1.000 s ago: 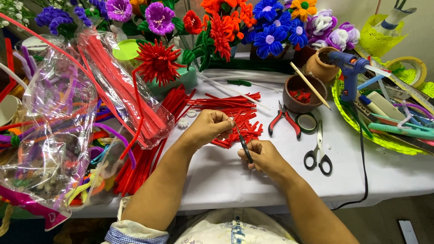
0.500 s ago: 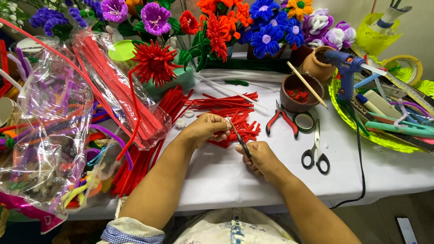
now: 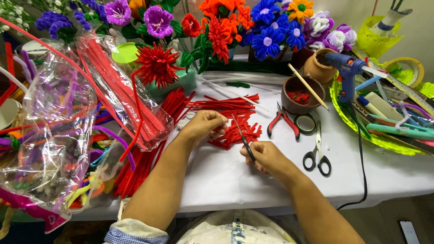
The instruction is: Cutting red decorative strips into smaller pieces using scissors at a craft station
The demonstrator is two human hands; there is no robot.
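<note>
My left hand (image 3: 205, 126) rests on the white table, its fingers curled around short red pipe cleaner pieces at the edge of a pile of cut red pieces (image 3: 242, 131). My right hand (image 3: 267, 158) grips thin black scissors (image 3: 244, 138). Their blades point up and left towards my left hand's fingertips. Longer red pipe cleaner lengths (image 3: 221, 104) lie just beyond the pile.
Red-handled pliers (image 3: 282, 124), a tape ring (image 3: 305, 123) and black scissors (image 3: 318, 156) lie to the right. Behind them are a brown bowl (image 3: 289, 86), a blue glue gun (image 3: 347, 72) and a yellow-green tray (image 3: 357, 131). Bags of pipe cleaners (image 3: 120, 97) and pipe cleaner flowers (image 3: 156, 63) fill the left and back.
The thin scissors in my right hand have swung up so the blades reach towards my left hand's fingers. Both hands stay almost in place.
</note>
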